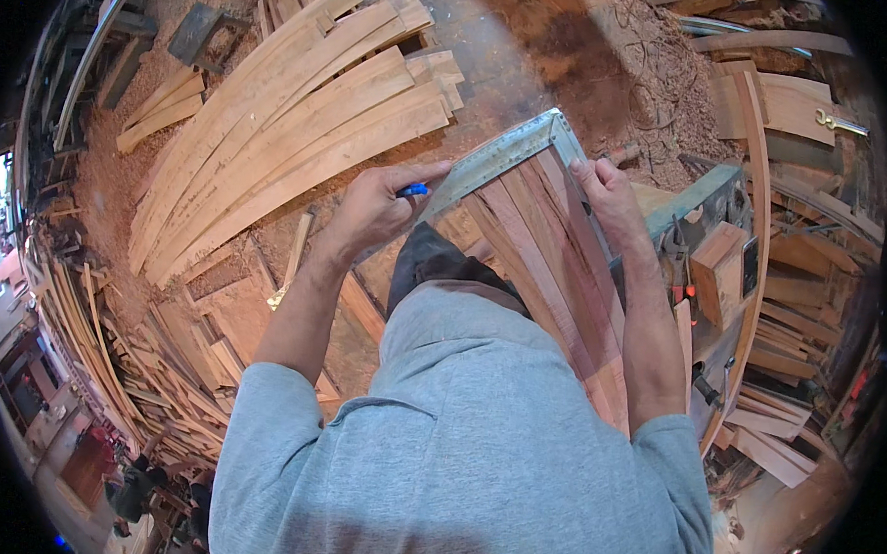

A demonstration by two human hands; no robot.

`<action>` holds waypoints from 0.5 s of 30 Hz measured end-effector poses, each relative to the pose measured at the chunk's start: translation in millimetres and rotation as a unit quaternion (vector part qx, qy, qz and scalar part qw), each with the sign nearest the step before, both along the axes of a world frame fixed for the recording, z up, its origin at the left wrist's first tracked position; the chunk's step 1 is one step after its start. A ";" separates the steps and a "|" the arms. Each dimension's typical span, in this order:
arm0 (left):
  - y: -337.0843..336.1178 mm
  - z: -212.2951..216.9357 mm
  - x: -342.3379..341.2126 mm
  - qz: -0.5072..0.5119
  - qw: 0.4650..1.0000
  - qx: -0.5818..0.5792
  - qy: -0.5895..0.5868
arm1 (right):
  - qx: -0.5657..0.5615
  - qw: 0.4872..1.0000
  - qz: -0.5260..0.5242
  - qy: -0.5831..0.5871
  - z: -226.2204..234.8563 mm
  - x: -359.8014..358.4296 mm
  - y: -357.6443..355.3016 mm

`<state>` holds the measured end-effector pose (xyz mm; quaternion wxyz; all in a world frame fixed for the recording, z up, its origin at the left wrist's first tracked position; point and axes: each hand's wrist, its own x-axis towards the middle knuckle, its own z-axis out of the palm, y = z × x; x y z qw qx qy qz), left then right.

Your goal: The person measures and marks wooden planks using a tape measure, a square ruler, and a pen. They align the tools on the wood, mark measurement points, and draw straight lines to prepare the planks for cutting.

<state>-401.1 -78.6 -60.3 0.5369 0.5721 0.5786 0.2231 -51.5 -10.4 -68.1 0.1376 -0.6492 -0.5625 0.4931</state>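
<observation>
A metal carpenter's square (498,167) lies across the far ends of several reddish-brown boards (555,262), its corner pointing away from me. My left hand (375,207) is closed around a small blue pen (413,190), of which only a short part shows. That hand's index finger stretches onto the left end of the square's long arm. On the other side, my right hand (610,197) grips the square's shorter arm by the boards' right edge, thumb on top. The fingers under it are hidden.
Long curved planks (302,122) lie in a pile at the far left. A bench with a greenish metal edge (694,199) and a wood block (718,269) stands at right. A wrench (841,123) rests on boards at far right. Wood shavings (659,98) cover the floor.
</observation>
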 end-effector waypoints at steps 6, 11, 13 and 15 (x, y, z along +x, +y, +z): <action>1.0 -4.8 -0.5 -0.003 1.000 -0.008 0.006 | -0.030 1.000 -0.006 0.006 0.5 1.0 -0.8; 6.4 17.2 -1.1 -0.005 0.991 0.074 0.113 | -0.030 0.999 -0.011 0.034 6.4 -1.8 -3.6; 14.1 29.7 0.7 0.034 0.984 0.148 0.097 | -0.020 0.999 -0.012 0.042 7.5 -2.1 -4.3; 19.9 41.7 7.1 0.137 0.977 0.152 -0.052 | -0.008 0.998 -0.005 0.067 6.7 -2.0 -4.1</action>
